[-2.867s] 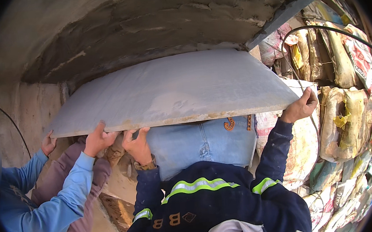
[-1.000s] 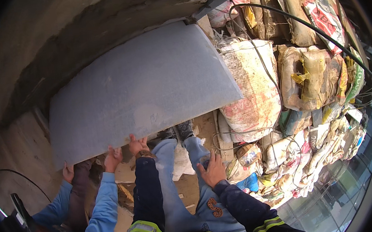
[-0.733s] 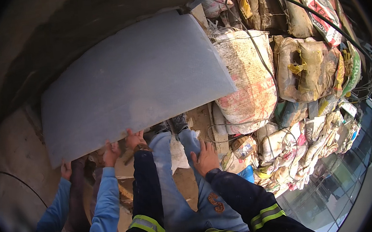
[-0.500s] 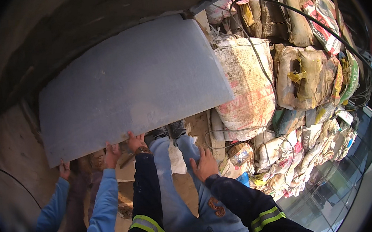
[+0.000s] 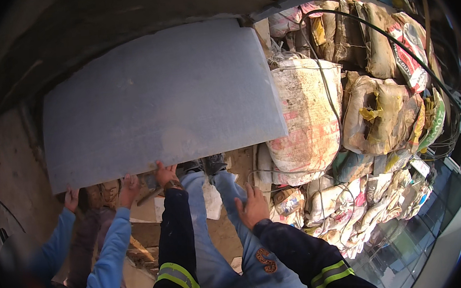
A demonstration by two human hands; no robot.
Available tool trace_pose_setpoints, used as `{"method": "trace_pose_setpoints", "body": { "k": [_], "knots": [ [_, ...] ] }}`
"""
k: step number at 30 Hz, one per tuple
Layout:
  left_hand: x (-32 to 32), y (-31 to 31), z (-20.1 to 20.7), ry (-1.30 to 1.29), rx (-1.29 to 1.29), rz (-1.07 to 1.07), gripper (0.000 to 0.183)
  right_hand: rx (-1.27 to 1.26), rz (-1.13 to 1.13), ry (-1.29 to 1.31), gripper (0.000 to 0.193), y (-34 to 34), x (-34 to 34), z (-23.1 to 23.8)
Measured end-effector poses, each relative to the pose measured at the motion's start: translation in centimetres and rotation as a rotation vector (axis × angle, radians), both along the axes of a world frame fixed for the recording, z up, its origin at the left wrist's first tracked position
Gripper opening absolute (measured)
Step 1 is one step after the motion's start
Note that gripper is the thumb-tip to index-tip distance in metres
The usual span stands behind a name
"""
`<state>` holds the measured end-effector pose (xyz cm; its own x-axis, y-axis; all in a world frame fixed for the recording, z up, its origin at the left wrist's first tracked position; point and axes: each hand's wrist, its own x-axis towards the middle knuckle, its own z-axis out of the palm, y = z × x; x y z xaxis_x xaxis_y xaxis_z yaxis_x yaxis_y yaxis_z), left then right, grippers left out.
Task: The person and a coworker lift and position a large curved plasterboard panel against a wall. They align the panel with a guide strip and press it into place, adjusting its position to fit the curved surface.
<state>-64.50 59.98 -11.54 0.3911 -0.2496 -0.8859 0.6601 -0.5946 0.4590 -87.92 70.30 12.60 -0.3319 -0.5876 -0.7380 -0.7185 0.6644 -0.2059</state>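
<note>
A large flat grey sheet [image 5: 160,95] spans the upper middle of the view, its near edge facing me. My left hand [image 5: 166,175] grips that edge, with fingertips showing on the top face and the rest of the grip partly hidden. Beside it on the left, a co-worker in blue sleeves has one hand [image 5: 129,190] at the same edge and another hand [image 5: 71,199] near the sheet's corner. My right hand [image 5: 253,205] is away from the sheet, fingers spread, by my right leg in blue jeans [image 5: 229,190]; whether it touches the leg I cannot tell.
Stacked, dirty sacks [image 5: 305,118] and tied bales [image 5: 384,111] fill the right side. A black cable [image 5: 365,21] arches over them. A dark, rough surface [image 5: 94,29] overhangs the sheet's far side. Glass panes [image 5: 409,249] show at lower right.
My view has tilted slightly, so the sacks appear lower. The sheet's near edge sits a little higher and further left in the picture. Both holders' hands stay at the edge.
</note>
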Motion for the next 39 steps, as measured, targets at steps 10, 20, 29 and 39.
{"method": "trace_pose_setpoints", "body": {
  "k": [10,20,29,39],
  "knots": [
    [-0.2,-0.1,-1.2,-0.003,0.031,0.036,0.058,0.062,-0.018,-0.002,0.06,0.1,0.2,0.2],
    [-0.9,1.5,-1.9,0.019,-0.028,0.023,0.039,0.054,0.018,0.003,0.059,1.7,1.5,0.2],
    [-0.2,2.0,-3.6,0.06,0.011,0.015,0.03,0.048,0.018,0.012,0.058,3.4,2.4,-0.5],
    [-0.9,2.6,1.5,0.162,0.174,-0.193,0.039,0.009,0.025,0.048,0.056,3.9,2.6,-0.1]
  ]
}}
